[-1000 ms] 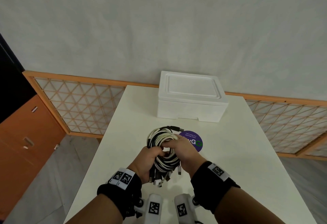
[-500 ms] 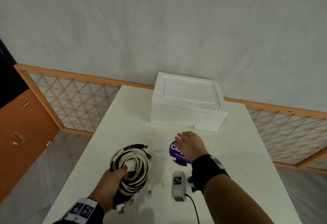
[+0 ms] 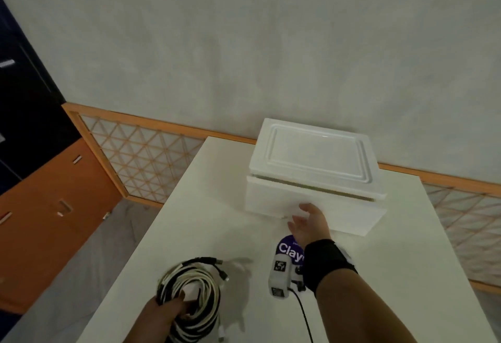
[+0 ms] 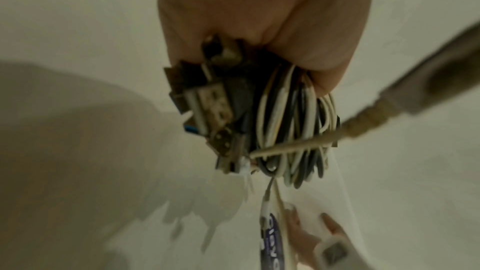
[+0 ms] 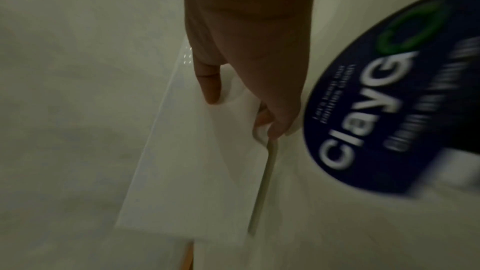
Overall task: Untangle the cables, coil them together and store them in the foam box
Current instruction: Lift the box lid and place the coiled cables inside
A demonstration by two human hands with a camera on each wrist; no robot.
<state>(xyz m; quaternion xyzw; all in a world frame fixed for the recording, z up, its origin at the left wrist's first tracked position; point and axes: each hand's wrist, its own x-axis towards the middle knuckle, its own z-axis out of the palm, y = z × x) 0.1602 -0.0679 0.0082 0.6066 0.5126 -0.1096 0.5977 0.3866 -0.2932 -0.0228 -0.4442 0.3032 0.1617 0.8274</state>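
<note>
A coil of black and white cables [image 3: 193, 287] lies at the near left of the white table [image 3: 206, 207], and my left hand [image 3: 174, 305] grips its near side. In the left wrist view my fingers wrap the cable bundle [image 4: 288, 128], with several USB plugs [image 4: 207, 110] sticking out beside it. The white foam box [image 3: 271, 201] stands at the table's far side with its lid [image 3: 315, 153] on. My right hand [image 3: 301, 214] reaches the box's front wall with fingers extended. In the right wrist view the fingertips [image 5: 276, 128] touch a notch at the foam box's [image 5: 197, 161] lower edge.
A round purple sticker [image 3: 288, 249] lies on the table just under my right wrist. An orange-framed lattice screen [image 3: 141, 158] runs behind the table, and an orange cabinet [image 3: 46, 220] stands to the left. The table's left edge is close to the coil.
My right hand let go of the coil and reached forward to the box front. My left hand carried the coil alone to the near left.
</note>
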